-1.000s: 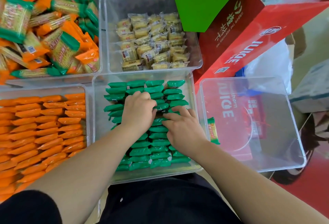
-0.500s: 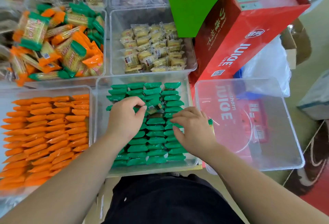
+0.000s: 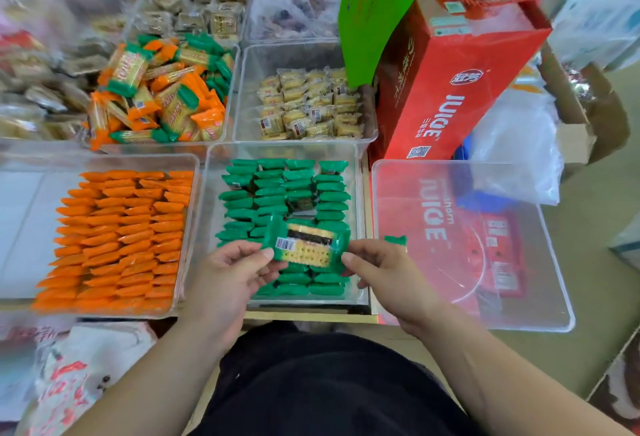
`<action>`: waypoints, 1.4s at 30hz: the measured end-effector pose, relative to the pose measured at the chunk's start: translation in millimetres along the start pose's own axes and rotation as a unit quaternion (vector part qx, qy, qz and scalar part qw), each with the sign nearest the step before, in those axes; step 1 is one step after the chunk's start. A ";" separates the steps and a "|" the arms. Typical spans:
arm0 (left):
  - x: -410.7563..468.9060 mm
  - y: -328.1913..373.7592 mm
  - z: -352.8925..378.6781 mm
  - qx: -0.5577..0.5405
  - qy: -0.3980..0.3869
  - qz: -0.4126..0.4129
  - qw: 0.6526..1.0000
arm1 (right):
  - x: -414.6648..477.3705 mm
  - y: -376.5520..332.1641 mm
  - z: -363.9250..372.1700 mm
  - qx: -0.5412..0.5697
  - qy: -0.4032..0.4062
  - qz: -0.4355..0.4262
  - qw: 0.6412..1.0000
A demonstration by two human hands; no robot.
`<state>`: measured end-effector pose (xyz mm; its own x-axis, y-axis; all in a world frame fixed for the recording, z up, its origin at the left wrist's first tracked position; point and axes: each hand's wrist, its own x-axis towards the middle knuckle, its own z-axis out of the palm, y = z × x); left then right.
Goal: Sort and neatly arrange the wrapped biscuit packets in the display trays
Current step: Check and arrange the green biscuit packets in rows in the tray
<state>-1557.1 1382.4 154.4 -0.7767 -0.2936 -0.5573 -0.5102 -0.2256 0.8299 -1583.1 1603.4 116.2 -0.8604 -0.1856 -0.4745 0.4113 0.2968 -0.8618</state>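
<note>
A: What differs from half a second ago?

B: Both hands were down among the rows of green packets. Now they are raised off them with one green packet between them. It lies flat just above the near half of the middle tray, barcode side up.

A: And the fingers?

B: The left hand pinches the packet's left end, thumb over curled fingers. The right hand pinches the right end the same way.

A: Counts?

B: Two hands, one packet held. One stray packet stands between the middle tray and the right-hand tray. There are three clear trays in front, and the left tray holds orange packets. Two more sit behind, with a mixed heap and pale packets. Trays further back are too blurred to count. The green rows run four columns across, but the hands hide some, so I cannot give a total.
</note>
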 end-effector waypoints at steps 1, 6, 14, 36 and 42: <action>-8.4 -1.4 2.1 0.014 -0.008 0.010 1.000 | -5.2 -0.9 -0.6 0.014 0.006 -0.018 1.000; -30.3 4.2 1.6 0.105 -0.013 0.103 0.989 | -19.7 -8.5 -11.0 0.144 0.010 -0.043 0.989; -41.2 12.3 4.2 -0.064 -0.101 -0.006 0.993 | -33.1 -14.2 -25.8 0.393 -0.135 -0.038 0.909; -51.9 30.3 3.0 0.092 -0.149 0.049 0.983 | -43.4 -18.2 -39.3 0.351 -0.098 -0.007 0.931; -44.6 26.4 8.5 0.051 -0.084 -0.011 0.995 | -46.5 -28.2 -24.4 0.297 -0.043 0.042 0.953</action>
<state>-1539.1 1397.5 201.4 -0.8114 -0.1276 -0.5704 -0.5561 -0.1318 0.8206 -1562.0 1626.5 166.9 -0.7999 -0.2682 -0.5368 0.5970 -0.2646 -0.7574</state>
